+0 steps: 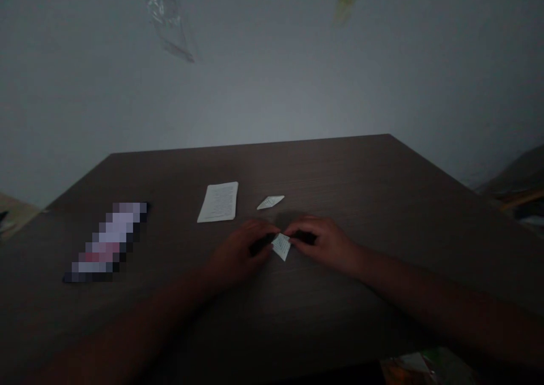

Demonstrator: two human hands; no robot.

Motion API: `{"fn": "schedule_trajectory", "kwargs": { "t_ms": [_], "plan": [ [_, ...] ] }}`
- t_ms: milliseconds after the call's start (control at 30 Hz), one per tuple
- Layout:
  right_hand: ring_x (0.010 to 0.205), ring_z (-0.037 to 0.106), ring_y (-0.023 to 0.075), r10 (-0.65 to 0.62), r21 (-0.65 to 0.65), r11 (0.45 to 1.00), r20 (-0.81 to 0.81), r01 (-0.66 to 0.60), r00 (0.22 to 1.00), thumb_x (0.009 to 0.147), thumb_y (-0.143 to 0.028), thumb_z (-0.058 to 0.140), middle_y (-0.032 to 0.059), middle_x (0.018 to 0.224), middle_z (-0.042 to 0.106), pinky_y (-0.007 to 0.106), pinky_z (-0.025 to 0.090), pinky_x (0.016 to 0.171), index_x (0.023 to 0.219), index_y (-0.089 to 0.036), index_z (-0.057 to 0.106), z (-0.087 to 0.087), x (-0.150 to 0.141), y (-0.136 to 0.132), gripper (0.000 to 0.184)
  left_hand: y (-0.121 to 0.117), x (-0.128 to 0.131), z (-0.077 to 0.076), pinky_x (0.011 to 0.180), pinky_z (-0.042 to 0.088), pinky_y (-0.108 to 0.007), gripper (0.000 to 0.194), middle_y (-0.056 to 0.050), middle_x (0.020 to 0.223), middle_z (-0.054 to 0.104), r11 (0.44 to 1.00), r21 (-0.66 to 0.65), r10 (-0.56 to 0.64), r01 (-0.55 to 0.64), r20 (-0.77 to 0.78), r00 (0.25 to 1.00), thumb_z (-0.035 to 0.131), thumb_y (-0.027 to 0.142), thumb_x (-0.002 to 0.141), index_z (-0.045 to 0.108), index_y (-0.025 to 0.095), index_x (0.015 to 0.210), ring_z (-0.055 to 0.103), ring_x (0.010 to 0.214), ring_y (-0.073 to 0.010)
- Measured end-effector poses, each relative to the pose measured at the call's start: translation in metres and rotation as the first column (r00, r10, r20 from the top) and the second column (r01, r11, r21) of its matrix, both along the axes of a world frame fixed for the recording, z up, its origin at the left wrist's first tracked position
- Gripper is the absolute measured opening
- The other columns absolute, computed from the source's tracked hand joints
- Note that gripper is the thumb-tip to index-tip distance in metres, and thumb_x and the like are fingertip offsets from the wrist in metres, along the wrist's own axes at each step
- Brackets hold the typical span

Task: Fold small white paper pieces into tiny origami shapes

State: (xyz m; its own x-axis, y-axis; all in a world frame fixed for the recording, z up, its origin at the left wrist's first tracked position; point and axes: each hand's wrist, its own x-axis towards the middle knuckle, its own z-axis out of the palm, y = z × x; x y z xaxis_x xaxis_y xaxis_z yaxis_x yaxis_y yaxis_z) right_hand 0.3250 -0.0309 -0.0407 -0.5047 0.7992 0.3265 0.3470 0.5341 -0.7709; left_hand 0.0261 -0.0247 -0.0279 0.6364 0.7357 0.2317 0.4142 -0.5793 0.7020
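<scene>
Paper diamond (282, 247), pinched by left hand (243, 246) and right hand (326, 242), points its length nearward.

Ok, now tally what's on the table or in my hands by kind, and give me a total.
Small folded papers: 2, one held between the left hand and right hand, one lying beyond them
Rectangular printed paper, possibly a stack: 1
Phone-like device, pixelated: 1
Total: 4
</scene>
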Motion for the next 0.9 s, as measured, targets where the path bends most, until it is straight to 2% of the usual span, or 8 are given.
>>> {"fn": "schedule_trajectory", "kwargs": {
  "t_ms": [233,467,633,900],
  "plan": [
    [0.115,0.088,0.0273,0.007,0.071,0.997,-0.025,-0.005,1.000,0.114,-0.023,0.085,0.0077,0.123,0.094,0.047,0.070,0.108,0.124,-0.030,0.093,-0.0054,0.0004,0.0016,0.015,0.0024,-0.0015,-0.0001,0.130,0.068,-0.056,0.034,-0.010,0.148,0.090,1.000,0.001,-0.024,0.024,-0.005,1.000,0.078,0.028,0.113,0.084,0.030,0.147,0.084,0.140,-0.0349],
    [0.119,0.087,0.0287,0.065,0.121,0.991,-0.003,-0.065,0.998,0.115,-0.020,0.084,0.0070,0.123,0.093,0.054,0.069,0.116,0.126,-0.032,0.092,-0.0031,0.0026,0.0053,0.019,0.0015,-0.0027,0.0021,0.129,0.069,-0.059,0.035,-0.011,0.146,0.091,0.998,0.031,-0.046,0.046,-0.004,0.999,0.076,0.024,0.113,0.084,0.032,0.146,0.085,0.140,-0.0367],
    [0.116,0.088,0.0274,0.100,0.137,0.985,0.013,-0.101,0.995,0.115,-0.019,0.084,0.0065,0.121,0.093,0.051,0.071,0.112,0.126,-0.032,0.090,-0.0047,0.0046,0.0075,0.018,0.0014,-0.0024,0.0018,0.131,0.068,-0.059,0.035,-0.011,0.146,0.091,0.998,0.038,-0.054,0.055,-0.029,0.998,0.076,0.021,0.113,0.086,0.030,0.145,0.084,0.142,-0.0359],
    [0.117,0.088,0.0263,0.175,0.216,0.962,-0.015,-0.168,0.984,0.115,-0.012,0.079,0.0077,0.121,0.093,0.049,0.072,0.111,0.125,-0.028,0.088,-0.0038,0.0060,0.0081,0.021,0.0046,-0.0038,0.0025,0.133,0.066,-0.058,0.042,-0.011,0.150,0.090,0.989,0.062,-0.128,0.134,-0.095,0.987,0.074,0.015,0.111,0.087,0.030,0.148,0.082,0.146,-0.0345]
  ]
}}
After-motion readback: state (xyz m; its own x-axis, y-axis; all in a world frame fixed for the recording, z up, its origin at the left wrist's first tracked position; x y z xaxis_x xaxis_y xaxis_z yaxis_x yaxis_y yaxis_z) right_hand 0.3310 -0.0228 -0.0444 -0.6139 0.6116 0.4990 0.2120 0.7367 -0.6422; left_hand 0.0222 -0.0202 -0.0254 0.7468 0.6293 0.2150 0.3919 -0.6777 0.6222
